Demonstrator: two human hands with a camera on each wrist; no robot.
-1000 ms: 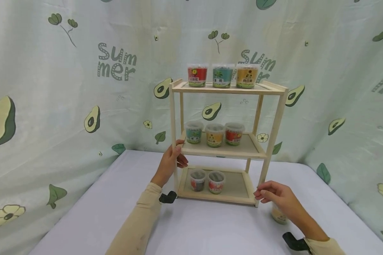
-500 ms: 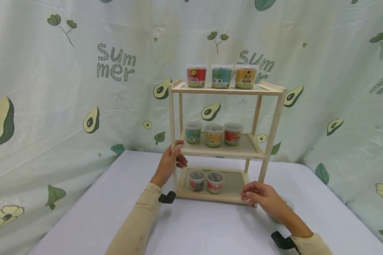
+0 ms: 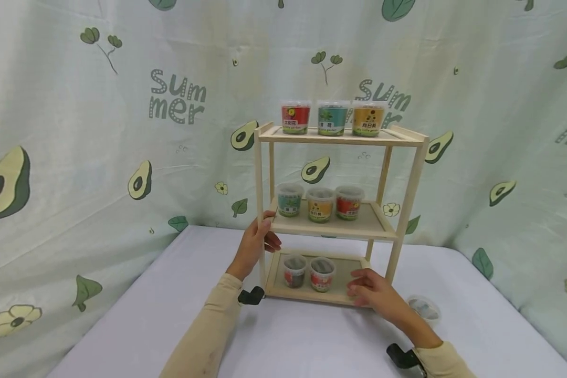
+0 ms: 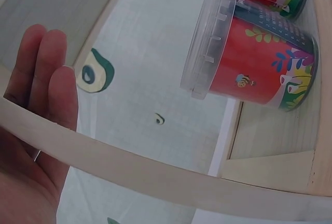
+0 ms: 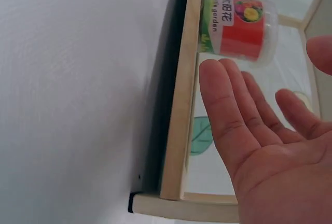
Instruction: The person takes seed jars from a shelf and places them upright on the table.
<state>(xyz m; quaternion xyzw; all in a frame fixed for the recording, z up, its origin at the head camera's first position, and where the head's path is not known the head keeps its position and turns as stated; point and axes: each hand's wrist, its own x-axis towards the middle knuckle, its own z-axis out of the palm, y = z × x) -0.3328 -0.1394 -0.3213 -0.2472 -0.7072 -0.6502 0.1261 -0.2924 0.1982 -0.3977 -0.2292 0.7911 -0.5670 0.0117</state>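
A light wooden three-tier shelf rack (image 3: 264,184) stands on the table. My left hand (image 3: 255,241) holds its left front post beside the middle tier; in the left wrist view the fingers (image 4: 62,99) reach past the post. My right hand (image 3: 370,291) is over the front right of the bottom tier, its fingers loosely bent with nothing between them. A red-labelled plastic cup (image 3: 322,274) sits on that tier, left of the right fingertips. Another plastic cup (image 3: 294,272) with a dark and red label stands left of it. In the right wrist view the red-labelled cup (image 5: 241,27) appears just beyond the fingertips.
On the middle tier are teal (image 3: 290,200), orange (image 3: 319,206) and red (image 3: 349,203) cups. Red (image 3: 295,118), teal (image 3: 332,119) and orange (image 3: 367,119) cups line the top. A clear-lidded cup (image 3: 424,307) stands on the table beside my right forearm.
My right hand has moved left from the right front post to over the bottom tier, uncovering the cup on the table. The left hand stays at the left post.
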